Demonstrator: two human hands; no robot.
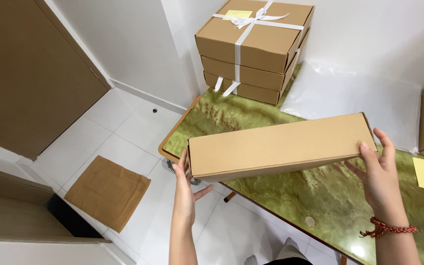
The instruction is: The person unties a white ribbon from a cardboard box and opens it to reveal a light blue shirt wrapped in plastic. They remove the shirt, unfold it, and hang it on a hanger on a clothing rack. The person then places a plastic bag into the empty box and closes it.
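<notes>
This is looking like a room in a home being used for packing parcels. A green marble-patterned table (251, 115) is standing on white floor tiles (119, 137) beside a brown door (25, 73) and plain white walls. A stack of cardboard boxes (253, 49) tied with white ribbon (244, 34) is sitting at the table's far corner, and a brown mat (108, 192) is lying on the floor.

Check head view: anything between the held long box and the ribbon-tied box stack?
Nothing lies there. In the head view only bare green marbled tabletop separates the long cardboard box from the ribbon-tied box stack.
</notes>
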